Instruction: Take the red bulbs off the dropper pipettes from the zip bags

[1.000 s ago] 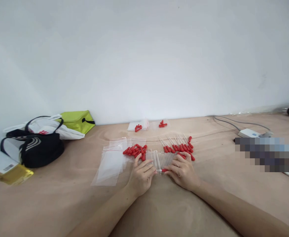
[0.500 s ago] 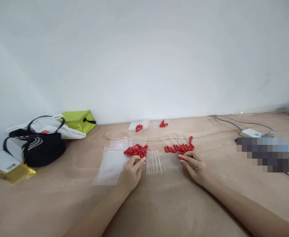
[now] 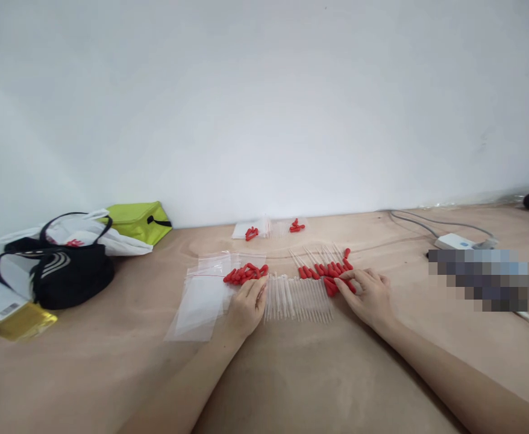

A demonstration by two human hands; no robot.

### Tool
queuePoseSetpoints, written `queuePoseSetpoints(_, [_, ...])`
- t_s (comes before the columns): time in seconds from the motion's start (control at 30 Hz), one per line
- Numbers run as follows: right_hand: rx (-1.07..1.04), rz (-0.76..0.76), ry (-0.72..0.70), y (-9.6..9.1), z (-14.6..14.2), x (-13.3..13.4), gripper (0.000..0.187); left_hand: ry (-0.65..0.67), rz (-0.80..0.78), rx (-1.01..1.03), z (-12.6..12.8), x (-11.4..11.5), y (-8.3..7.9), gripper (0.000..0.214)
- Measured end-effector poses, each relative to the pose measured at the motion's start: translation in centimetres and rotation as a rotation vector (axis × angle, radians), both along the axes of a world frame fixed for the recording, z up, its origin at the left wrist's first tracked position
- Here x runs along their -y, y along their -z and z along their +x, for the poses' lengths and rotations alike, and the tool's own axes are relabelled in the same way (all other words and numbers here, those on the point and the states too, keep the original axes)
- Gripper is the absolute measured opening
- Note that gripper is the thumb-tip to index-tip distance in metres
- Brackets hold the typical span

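Observation:
A row of clear glass tubes [image 3: 298,298] lies side by side on the wooden table [image 3: 291,374] between my hands. My left hand [image 3: 247,304] rests at the row's left end, fingers together and extended, just below a heap of red rubber caps [image 3: 244,274]. My right hand [image 3: 367,293] lies at the row's right end, fingers stretched over a line of red-capped droppers [image 3: 325,270]. Neither hand visibly holds anything.
Clear zip bags [image 3: 203,292] lie left of my left hand. Further back are a small bag and loose red caps [image 3: 252,232]. A black bag [image 3: 54,271], a green pouch [image 3: 140,220] and a gold packet [image 3: 18,322] sit at the left. Cables and a white adapter [image 3: 457,242] lie right.
My hands have parted from the middle of the tube row to its two ends. The right hand has slid further right onto the red-capped droppers.

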State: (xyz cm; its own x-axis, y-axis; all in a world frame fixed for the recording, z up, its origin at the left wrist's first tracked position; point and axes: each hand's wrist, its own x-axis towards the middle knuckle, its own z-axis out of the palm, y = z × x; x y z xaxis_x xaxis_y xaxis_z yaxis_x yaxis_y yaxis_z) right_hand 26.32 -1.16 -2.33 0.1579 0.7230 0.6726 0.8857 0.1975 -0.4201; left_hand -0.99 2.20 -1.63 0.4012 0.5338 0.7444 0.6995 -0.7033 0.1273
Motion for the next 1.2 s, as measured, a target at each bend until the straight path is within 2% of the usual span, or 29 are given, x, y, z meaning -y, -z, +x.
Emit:
queuePoseSetpoints(0.17, [0.008,-0.016,0.018,0.0,0.3,-0.4,0.031,0.105,-0.109,-0.052,0.0,0.9,-0.6,0.02])
queuePoseSetpoints(0.3, [0.023,-0.016,0.016,0.1,0.7,-0.5,0.038,0.126,-0.194,-0.087,-0.1,1.6,-1.4,0.029])
queuePoseSetpoints(0.43, [-0.05,-0.031,0.102,0.3,1.6,-1.1,0.042,0.163,-0.215,-0.088,-0.1,1.7,-1.8,0.033])
queuePoseSetpoints(0.6, [-0.187,-0.179,0.27,0.3,3.5,-3.0,0.041,0.183,-0.223,-0.103,0.0,1.7,-2.2,0.035])
queuePoseSetpoints(0.73, [-0.302,-0.324,0.32,0.4,4.7,-5.5,0.043,0.191,-0.201,-0.108,0.1,1.6,-2.2,0.035])
queuePoseSetpoints(0.93, [-0.363,-0.445,0.451,0.7,5.0,-8.8,0.039,0.173,-0.222,-0.123,0.1,1.7,-2.2,0.034])
queuePoseSetpoints(1.07, [-0.387,-0.421,0.452,0.8,4.6,-9.4,0.034,0.166,-0.218,-0.124,-0.1,1.8,-2.1,0.034])
queuePoseSetpoints(1.2, [-0.42,-0.308,0.417,0.6,4.2,-8.6,0.044,0.171,-0.204,-0.118,-0.1,1.7,-2.0,0.035])
